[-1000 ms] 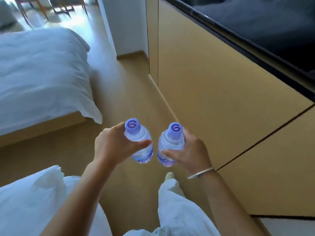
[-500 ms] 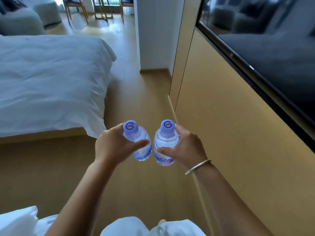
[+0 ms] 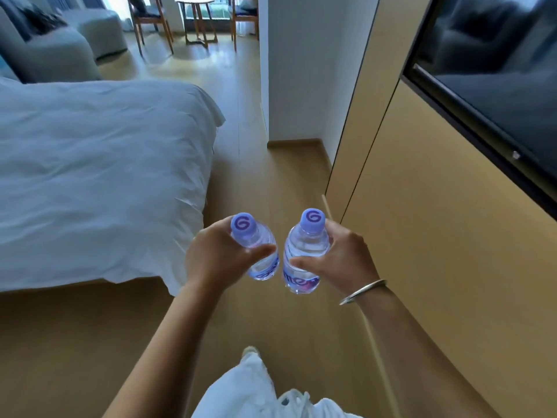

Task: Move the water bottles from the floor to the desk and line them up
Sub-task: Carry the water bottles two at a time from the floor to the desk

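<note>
L hand (image 3: 217, 257) grips one small clear plastic water bottle w/ lilac screw cap (image 3: 256, 248), fingers wrapped round its body, thumb across the front. R hand (image 3: 340, 260) grips a second clear plastic water bottle w/ matching lilac cap (image 3: 304, 251) the same way, thumb lying over the front just above the label. Both bottles are held up in the air in front of the person, roughly upright, caps tipped toward the camera, just beside each other but not touching. They're over the floor, not on any desk.

Each cap top carries a purple swirl logo, like a "G" or a 6. Purple lettering runs round the lower body of each bottle; mostly covered or curved away, can't read it properly. Bottles look full, water clear, bodies rounded w/ narrow shoulders.

A thin silver bangle (image 3: 363, 291) sits on the R wrist. Below the arms: white trousers (image 3: 241, 390) and the toe of a pale shoe (image 3: 250, 350). Light wooden floor (image 3: 90, 342) underneath. To the L, a bed w/ rumpled white duvet (image 3: 99, 176), its corner hanging near the L hand. To the R, a tan panelled wall (image 3: 437, 236) w/ a black TV screen (image 3: 494, 73) mounted on it. Beyond: white wall corner (image 3: 295, 70), grey upholstered armchair (image 3: 48, 52), wooden chairs (image 3: 150, 19) and a small round wooden table (image 3: 197, 22).
</note>
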